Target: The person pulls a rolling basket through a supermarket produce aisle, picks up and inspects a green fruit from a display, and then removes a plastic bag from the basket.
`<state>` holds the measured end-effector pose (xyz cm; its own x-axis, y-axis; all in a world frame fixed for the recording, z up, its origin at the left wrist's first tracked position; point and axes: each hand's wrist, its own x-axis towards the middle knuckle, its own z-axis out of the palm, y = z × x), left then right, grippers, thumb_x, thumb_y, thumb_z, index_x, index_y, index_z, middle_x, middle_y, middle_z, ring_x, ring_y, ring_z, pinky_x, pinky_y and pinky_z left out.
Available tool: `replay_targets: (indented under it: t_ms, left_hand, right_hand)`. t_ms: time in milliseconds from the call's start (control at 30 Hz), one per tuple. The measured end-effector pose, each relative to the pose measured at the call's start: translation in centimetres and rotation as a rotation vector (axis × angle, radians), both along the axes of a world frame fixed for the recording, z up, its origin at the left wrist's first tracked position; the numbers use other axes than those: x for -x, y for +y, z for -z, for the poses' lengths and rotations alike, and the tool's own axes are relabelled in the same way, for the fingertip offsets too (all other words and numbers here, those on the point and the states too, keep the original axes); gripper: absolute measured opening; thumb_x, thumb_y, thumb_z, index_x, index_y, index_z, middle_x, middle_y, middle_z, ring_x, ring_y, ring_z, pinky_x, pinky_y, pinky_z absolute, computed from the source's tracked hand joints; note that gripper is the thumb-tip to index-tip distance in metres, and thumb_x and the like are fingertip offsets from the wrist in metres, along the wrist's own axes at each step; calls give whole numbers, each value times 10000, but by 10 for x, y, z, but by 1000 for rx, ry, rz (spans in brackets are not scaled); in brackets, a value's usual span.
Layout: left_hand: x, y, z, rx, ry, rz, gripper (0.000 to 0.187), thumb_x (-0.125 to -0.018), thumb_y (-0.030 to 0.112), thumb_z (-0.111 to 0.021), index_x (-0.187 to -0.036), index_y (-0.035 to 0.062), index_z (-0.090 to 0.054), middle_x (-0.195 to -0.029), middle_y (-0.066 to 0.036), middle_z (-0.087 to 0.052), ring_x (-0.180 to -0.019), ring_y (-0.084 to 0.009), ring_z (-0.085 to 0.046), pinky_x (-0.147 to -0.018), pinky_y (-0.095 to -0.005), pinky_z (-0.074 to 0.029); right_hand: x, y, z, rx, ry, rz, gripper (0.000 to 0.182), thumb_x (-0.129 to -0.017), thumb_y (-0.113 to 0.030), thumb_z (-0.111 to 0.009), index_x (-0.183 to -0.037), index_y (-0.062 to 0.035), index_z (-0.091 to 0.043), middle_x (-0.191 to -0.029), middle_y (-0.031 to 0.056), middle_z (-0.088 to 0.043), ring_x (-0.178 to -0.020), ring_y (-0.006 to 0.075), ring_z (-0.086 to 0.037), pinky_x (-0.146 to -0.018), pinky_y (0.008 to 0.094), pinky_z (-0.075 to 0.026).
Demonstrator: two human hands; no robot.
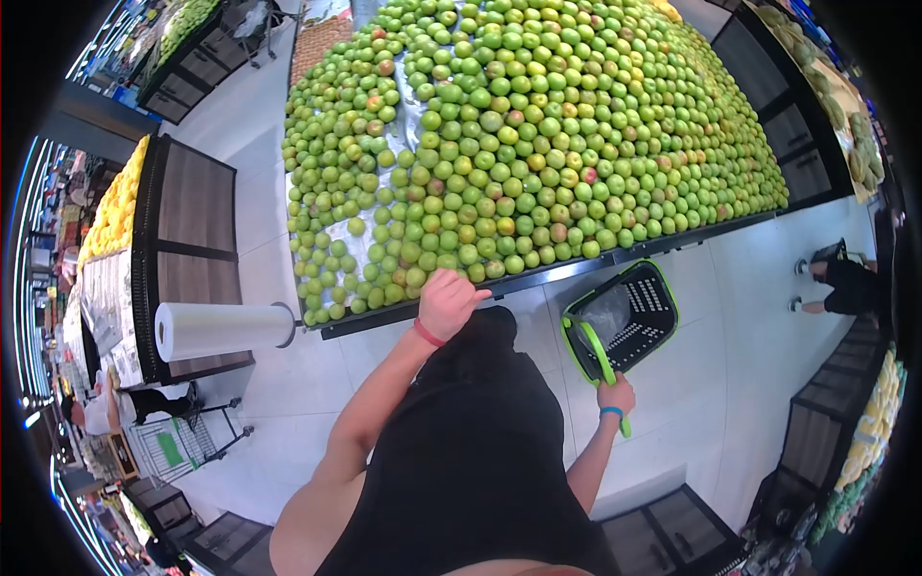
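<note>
My right hand (616, 395) is closed around the green handle (597, 351) of a black shopping basket (661, 326) with a green rim. A crumpled clear plastic bag (605, 312) lies inside the basket. My left hand (448, 304), with a red band at the wrist, is at the front edge of a sloped display. Its fingers are curled and the thumb points right; whatever they may hold is hidden. Just beyond it spreads a large heap of round green fruits (538, 144), some tinged red.
A black ledge (567, 273) borders the display. To the left, a plastic bag roll (226, 331) sticks out beside a stand of yellow fruit (115, 216). A shopping cart (187, 442) and a person (101, 413) are at lower left. Another person (850, 288) stands at right.
</note>
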<state>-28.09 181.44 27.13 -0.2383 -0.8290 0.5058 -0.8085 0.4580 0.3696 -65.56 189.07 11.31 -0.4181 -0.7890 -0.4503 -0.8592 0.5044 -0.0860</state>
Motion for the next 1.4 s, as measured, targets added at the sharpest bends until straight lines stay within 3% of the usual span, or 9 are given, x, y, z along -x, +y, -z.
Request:
replay_targets:
  t_ms: [533,733,833,933,1000,1100,1233,1333,1400]
  left_hand:
    - [33,10,32,-344,-80,278,114,-807,76,-591,-772,23,-498,-741,-105,-476,-711,-289,-519,-630,-359,-450]
    - [34,2,40,-190,-10,406,137,-804,110,-612,-904,19,-589,-872,-97,-572,-766,-250,-577,-690,-346,-480]
    - [25,7,52,-650,-126,393,215,-806,150,-614,-986,33,-629,-1106,-108,-562,-967,-261,-558,-836,-362,-458]
    - [22,-7,41,-172,-110,543,401,-818,201,-608,-1175,37,-531,-1136,-108,-551,-785,-248,-600,-712,-341,-493]
    - [25,-9,27,-163,-123,533,381,-827,246,-598,-1137,29,-554,-1119,-93,-561,-809,-242,-606,-783,-362,-482]
    - [27,-2,26,-994,-140,443,371,-841,231,-572,-1152,31,-541,-1184,-98,-530,-1214,-250,-430,-1011,-384,-359]
    - [20,-11,34,-365,-178,669,510,-848,222,-564,-1298,43,-403,-1248,-118,-484,-1187,-275,-453,-983,-365,-387]
    - [30,-14,28,-655,81,706,535,-884,251,-516,-1350,47,-348,-1370,-127,-386,-1248,-296,-398,-1041,-402,-316]
    - [39,-14,25,-1459,1317,647,594,-936,366,-417,-1408,48,-246,-1448,-152,-272,-1324,-309,-294,-1089,-423,-234]
  right_hand:
    - [11,-28,6,10,44,-19,274,-736,-349,-585,-968,-223,-660,-834,135,-669,-790,355,-640,-699,458,-503]
    - [6,-27,0,-16,47,1,221,-738,-351,-591,-880,-190,-641,-823,136,-665,-788,360,-635,-675,465,-501]
    - [-1,-23,1,-7,60,21,227,-744,-361,-591,-883,-190,-644,-818,138,-664,-797,361,-633,-697,463,-496]
    - [-6,-20,-1,-38,62,27,246,-752,-378,-589,-907,-197,-653,-828,137,-667,-806,353,-634,-720,456,-495]
    - [-9,-17,1,-69,57,37,264,-755,-385,-590,-932,-203,-663,-844,133,-670,-811,349,-636,-722,449,-498]
    - [-12,-12,2,-71,50,63,272,-756,-385,-590,-944,-204,-668,-852,128,-672,-815,344,-638,-724,444,-499]
    - [-17,-4,2,-97,61,92,271,-755,-385,-590,-939,-203,-669,-845,129,-672,-812,344,-638,-719,442,-500]
    - [-21,2,-2,-108,55,98,268,-754,-380,-587,-942,-207,-670,-846,134,-671,-809,342,-639,-713,438,-501]
    - [-23,6,-5,-86,20,87,244,-761,-358,-573,-878,-165,-665,-825,149,-661,-793,352,-630,-703,451,-501]
